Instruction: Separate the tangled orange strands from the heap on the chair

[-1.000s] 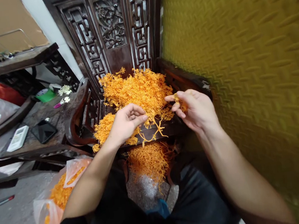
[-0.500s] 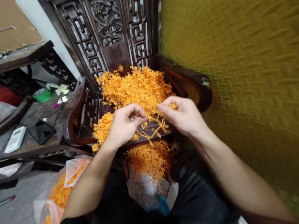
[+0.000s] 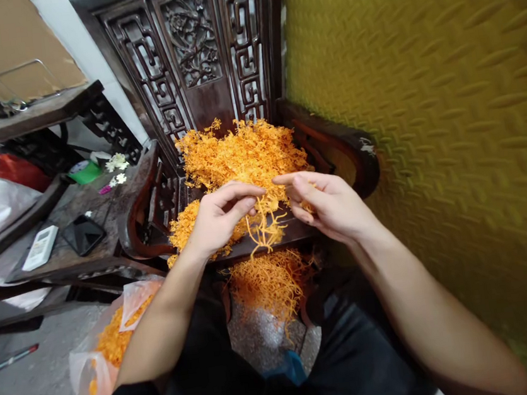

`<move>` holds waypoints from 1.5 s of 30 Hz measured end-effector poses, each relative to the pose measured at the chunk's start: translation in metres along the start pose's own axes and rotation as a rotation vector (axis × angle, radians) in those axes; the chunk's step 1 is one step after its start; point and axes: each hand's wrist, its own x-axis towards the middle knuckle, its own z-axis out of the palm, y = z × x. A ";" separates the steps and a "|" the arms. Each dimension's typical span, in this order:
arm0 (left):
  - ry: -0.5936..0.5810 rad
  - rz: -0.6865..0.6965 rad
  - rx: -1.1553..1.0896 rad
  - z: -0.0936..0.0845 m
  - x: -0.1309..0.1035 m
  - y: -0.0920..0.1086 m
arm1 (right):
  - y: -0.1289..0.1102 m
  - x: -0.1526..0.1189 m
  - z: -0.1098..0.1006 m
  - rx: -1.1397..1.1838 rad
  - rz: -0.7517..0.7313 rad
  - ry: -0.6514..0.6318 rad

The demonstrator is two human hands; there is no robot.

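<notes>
My left hand (image 3: 221,218) pinches a branching orange sprig (image 3: 265,226) that hangs below its fingertips, over the front edge of a dark wooden chair. Close beside it on the right, my right hand (image 3: 328,203) has its index finger stretched toward the sprig, while its other fingers curl around small orange pieces. Behind both hands a large heap of orange sprigs (image 3: 239,152) covers the seat. A smaller orange pile (image 3: 184,229) lies at the seat's left. Thin orange stems (image 3: 268,282) form a tangle below the seat edge.
At left, a wooden table (image 3: 103,206) bears a black phone (image 3: 83,234), a white remote (image 3: 39,247), green tape (image 3: 84,172) and white flowers. A plastic bag (image 3: 93,375) of orange pieces sits on the floor. A yellow textured surface (image 3: 425,109) rises at right.
The sprig now hangs downward from my left hand instead of stretching out between the hands. My right index finger has straightened. The whole view has shifted slightly.
</notes>
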 end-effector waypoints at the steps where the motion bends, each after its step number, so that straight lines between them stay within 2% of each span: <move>1: -0.001 0.008 -0.002 0.000 0.000 0.000 | 0.001 -0.001 0.002 -0.047 0.005 -0.026; 3: -0.001 0.023 -0.010 0.002 0.001 0.000 | 0.003 -0.003 0.006 -0.181 0.000 -0.063; 5: 0.007 0.036 0.000 0.003 0.000 0.000 | 0.005 -0.002 0.007 -0.327 -0.074 -0.011; 7: 0.064 0.054 0.029 0.004 0.000 0.000 | 0.007 0.002 0.004 -0.339 -0.210 0.175; 9: 0.154 0.074 0.045 0.002 -0.001 0.000 | 0.006 0.007 -0.003 -0.193 -0.326 0.388; 11: 0.213 0.107 0.026 0.000 -0.002 -0.001 | 0.004 0.011 -0.010 -0.039 -0.356 0.486; 13: 0.205 0.141 -0.004 -0.001 -0.002 -0.001 | 0.001 0.011 -0.013 -0.005 -0.319 0.436; 19: 0.108 0.207 0.057 0.007 -0.002 0.002 | -0.003 -0.004 0.005 -0.143 -0.088 0.040; 21: 0.102 0.244 0.125 0.012 -0.003 0.005 | -0.001 -0.006 0.012 -0.274 -0.069 -0.021; 23: 0.113 0.276 0.206 0.016 -0.004 0.006 | 0.001 -0.005 0.015 -0.397 -0.100 -0.015; 24: 0.131 0.288 0.242 0.017 -0.004 0.007 | 0.001 -0.004 0.014 -0.436 -0.131 0.025; 26: 0.220 0.300 0.285 0.016 -0.005 0.008 | 0.001 0.000 0.008 -0.417 -0.209 0.183; 28: 0.345 0.292 0.293 0.013 -0.005 0.009 | -0.002 0.005 -0.003 -0.254 -0.279 0.371; 29: 0.363 0.285 0.289 0.012 -0.005 0.010 | -0.004 0.006 -0.008 -0.155 -0.299 0.436; 30: 0.336 0.286 0.283 0.011 -0.005 0.011 | -0.006 0.007 -0.012 -0.073 -0.303 0.455; 32: 0.178 0.322 0.281 0.012 -0.006 0.012 | -0.009 0.005 -0.013 -0.032 -0.247 0.340; 34: 0.026 0.377 0.288 0.016 -0.006 0.012 | -0.010 0.000 -0.007 -0.081 -0.158 0.155; 36: -0.056 0.412 0.304 0.021 -0.006 0.011 | -0.010 -0.005 0.003 -0.143 -0.084 0.027; 39: -0.184 0.430 0.354 0.026 -0.007 0.010 | -0.008 -0.007 0.014 -0.262 -0.032 -0.038; 40: -0.216 0.429 0.374 0.027 -0.007 0.009 | -0.008 -0.005 0.014 -0.282 -0.039 -0.018; 42: -0.267 0.404 0.382 0.029 -0.010 0.011 | -0.008 0.002 0.007 -0.222 -0.092 0.120; 44: -0.317 0.375 0.334 0.032 -0.014 0.014 | -0.008 0.013 -0.006 -0.050 -0.154 0.298; 45: -0.347 0.362 0.297 0.033 -0.016 0.016 | -0.008 0.018 -0.013 0.034 -0.163 0.343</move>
